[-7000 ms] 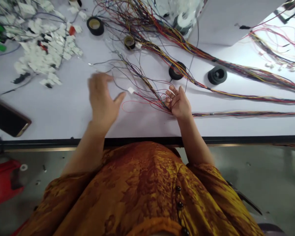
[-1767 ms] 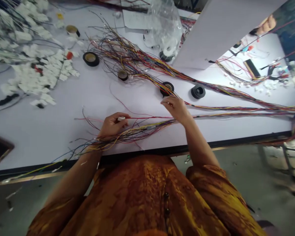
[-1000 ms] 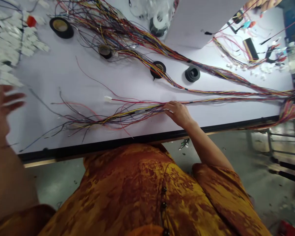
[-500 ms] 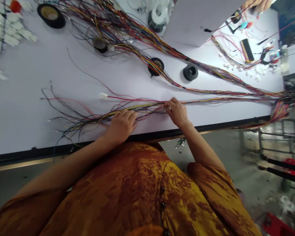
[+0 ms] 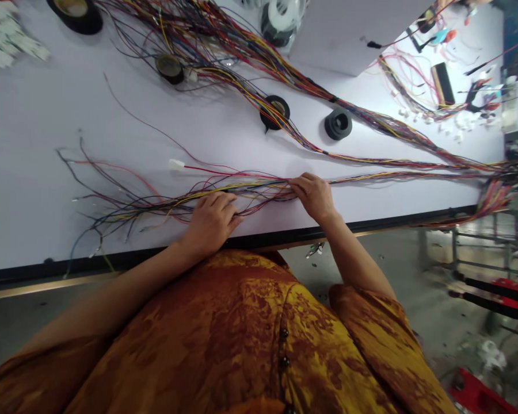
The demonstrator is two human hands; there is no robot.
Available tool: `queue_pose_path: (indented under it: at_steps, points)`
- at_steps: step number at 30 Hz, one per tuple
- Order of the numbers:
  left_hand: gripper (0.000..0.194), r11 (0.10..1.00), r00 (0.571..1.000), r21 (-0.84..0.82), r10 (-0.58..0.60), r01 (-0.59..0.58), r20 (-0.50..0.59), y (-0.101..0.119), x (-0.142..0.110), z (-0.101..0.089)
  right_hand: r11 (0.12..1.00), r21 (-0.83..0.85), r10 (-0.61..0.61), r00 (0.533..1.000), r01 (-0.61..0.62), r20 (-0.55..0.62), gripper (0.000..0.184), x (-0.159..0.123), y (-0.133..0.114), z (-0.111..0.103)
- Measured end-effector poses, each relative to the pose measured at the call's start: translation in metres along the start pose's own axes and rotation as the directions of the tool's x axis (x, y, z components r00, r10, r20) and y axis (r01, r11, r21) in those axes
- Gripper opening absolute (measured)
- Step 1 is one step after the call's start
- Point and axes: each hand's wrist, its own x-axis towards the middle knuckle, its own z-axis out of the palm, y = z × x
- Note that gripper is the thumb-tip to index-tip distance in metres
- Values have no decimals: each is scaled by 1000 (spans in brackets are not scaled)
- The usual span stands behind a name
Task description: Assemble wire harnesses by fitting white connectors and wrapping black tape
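Note:
A long bundle of thin coloured wires runs along the front of the white table. My right hand is closed on it, fingertips pinching the strands where they come together. Further left, my left hand curls over the spread part of the same bundle, its fingers bent onto the wires and the thumb toward the right. Beyond that hand the loose wire ends fan out, some hanging over the table edge. A white connector on a red wire lies just behind the bundle.
Two thicker wire bundles cross the table behind. Black tape rolls lie about, with a black ring-shaped part nearby. White connectors are heaped at far left. A pale box-like block stands at the back. The black table edge runs before me.
The loose wire ends have shifted left and toward the table edge. My left hand has slid very slightly left; my right hand keeps its grip. The view has moved a little.

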Motion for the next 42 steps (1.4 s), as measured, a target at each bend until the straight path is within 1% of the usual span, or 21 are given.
queue_pose_path:
  at_steps: [4, 7, 11, 14, 16, 18, 21, 23, 26, 28, 32, 34, 38, 42]
  points:
    - [27, 999, 999, -4, -48, 48, -21, 4, 11, 1, 999, -48, 6, 999, -4, 32, 31, 4, -6, -6]
    - [23, 996, 996, 25, -86, 87, -21, 9, 20, 3, 995, -102, -2, 998, 9, 64, 32, 7, -8, -7]
    - [16, 991, 995, 81, -104, 103, 5, 12, 27, 1, 991, -130, -13, 997, 23, 72, 31, 10, -10, -6]
    - [12, 991, 991, 59, -126, 123, 44, 10, 24, -3, 986, -167, 34, 998, -23, 59, 30, 12, -16, -6]
    - [11, 986, 984, 13, -167, 166, 67, 7, 19, -7, 979, -190, 76, 996, -67, 38, 29, 14, -20, -5]
    - [10, 977, 975, -22, -210, 212, 75, 4, 12, -11, 980, -184, 83, 996, -77, 28, 27, 14, -24, -3]
    - [6, 969, 969, -46, -239, 242, 68, -1, 3, -14, 990, -141, 12, 999, -5, 49, 28, 14, -26, 2]
    - [8, 968, 970, -71, -235, 239, 60, -3, 0, -14, 991, -125, -46, 996, 55, 71, 29, 14, -27, 4]
    - [21, 965, 975, -136, -220, 222, 27, -4, 0, -14, 988, -125, -82, 991, 95, 105, 29, 16, -31, 4]
    - [27, 963, 973, -145, -229, 229, 19, -3, 3, -13, 983, -141, -97, 986, 117, 137, 28, 19, -36, 2]
    - [25, 959, 959, -43, -279, 282, 55, 2, 12, -13, 968, -193, -118, 969, 161, 216, 30, 29, -49, 2]
    - [25, 959, 956, 5, -284, 284, 67, 4, 17, -12, 965, -202, -117, 964, 167, 238, 30, 32, -53, 2]
    - [16, 959, 955, 97, -277, 267, 109, 8, 25, -11, 969, -173, -138, 966, 178, 219, 31, 31, -52, 5]
    - [17, 954, 949, 170, -274, 248, 156, 9, 29, -16, 979, -114, -148, 974, 169, 174, 32, 28, -47, 8]
